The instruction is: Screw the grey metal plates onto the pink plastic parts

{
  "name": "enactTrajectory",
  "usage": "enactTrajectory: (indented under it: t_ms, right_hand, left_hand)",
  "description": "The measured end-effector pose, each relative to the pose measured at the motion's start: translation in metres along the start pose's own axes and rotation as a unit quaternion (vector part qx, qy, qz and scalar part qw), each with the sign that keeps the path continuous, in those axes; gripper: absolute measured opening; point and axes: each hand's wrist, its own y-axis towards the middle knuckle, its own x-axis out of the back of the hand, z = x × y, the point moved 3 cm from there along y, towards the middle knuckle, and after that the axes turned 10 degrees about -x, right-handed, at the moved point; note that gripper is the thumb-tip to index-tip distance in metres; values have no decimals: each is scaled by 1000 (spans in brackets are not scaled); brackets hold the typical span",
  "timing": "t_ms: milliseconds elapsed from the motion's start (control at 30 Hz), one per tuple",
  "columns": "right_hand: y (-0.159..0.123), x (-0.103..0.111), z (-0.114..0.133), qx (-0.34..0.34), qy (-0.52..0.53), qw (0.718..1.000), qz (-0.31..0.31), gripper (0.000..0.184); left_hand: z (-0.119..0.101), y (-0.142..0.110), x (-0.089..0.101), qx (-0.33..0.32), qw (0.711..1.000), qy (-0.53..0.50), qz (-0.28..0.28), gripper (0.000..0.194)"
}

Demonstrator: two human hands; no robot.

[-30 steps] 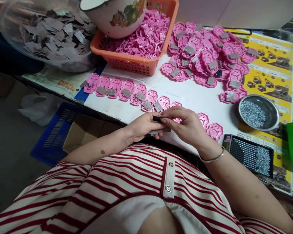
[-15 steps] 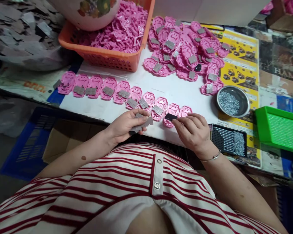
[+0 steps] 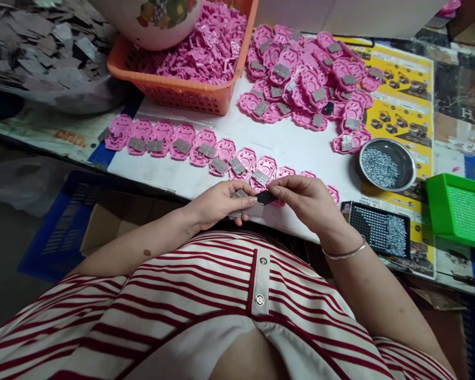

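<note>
My left hand (image 3: 217, 203) is closed on a small stack of grey metal plates (image 3: 248, 208) at the table's near edge. My right hand (image 3: 306, 200) pinches a small dark plate (image 3: 266, 197) right beside that stack, fingertips almost touching the left thumb. Just behind both hands runs a row of pink plastic pieces (image 3: 206, 150) laid flat on the white sheet (image 3: 293, 148), most with a grey plate on top. The pink pieces at the row's right end are partly hidden by my right hand.
An orange basket (image 3: 182, 92) of pink parts holds a painted bowl (image 3: 150, 21). A heap of pink pieces (image 3: 309, 79) lies behind. A steel dish of screws (image 3: 387, 164), a black screw tray (image 3: 376, 229), a green tray (image 3: 459, 211), a tub of grey plates (image 3: 35, 47).
My right hand came back from the row to the stack in my left hand, pinching a dark plate. The view shifted slightly.
</note>
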Motion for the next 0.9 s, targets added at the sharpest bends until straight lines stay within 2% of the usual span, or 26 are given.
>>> enactTrajectory:
  t_ms: [100,200,267,367,467,567,667,800,900]
  right_hand:
    - [6,-7,-2,-38,100,994,-7,41]
    - [8,-18,-5,-36,170,984,-39,48]
    - [6,-24,-7,-8,171,983,-61,51]
    - [3,-29,-11,19,143,988,-61,50]
    - [1,-13,-9,32,135,987,-78,46]
    - [-1,16,-3,61,50,991,-105,41]
    - [1,33,-7,24,-87,991,-101,32]
    - [8,33,-20,17,-193,973,-128,14]
    - [8,32,-19,43,-212,958,-188,13]
  left_hand:
    - [2,0,-1,11,1000,-8,-5,18]
    - [3,0,-3,4,999,-30,-35,17]
    - [4,1,-5,-7,997,-50,-58,14]
    - [3,2,-7,-11,995,-69,-69,9]
    - [2,2,-7,-9,994,-84,-70,10]
    - [2,1,-3,-14,992,-94,-79,12]
    - [4,2,1,-24,990,-101,-92,16]
    - [6,3,1,-20,988,-112,-101,20]
    - [5,3,0,-14,988,-113,-104,20]
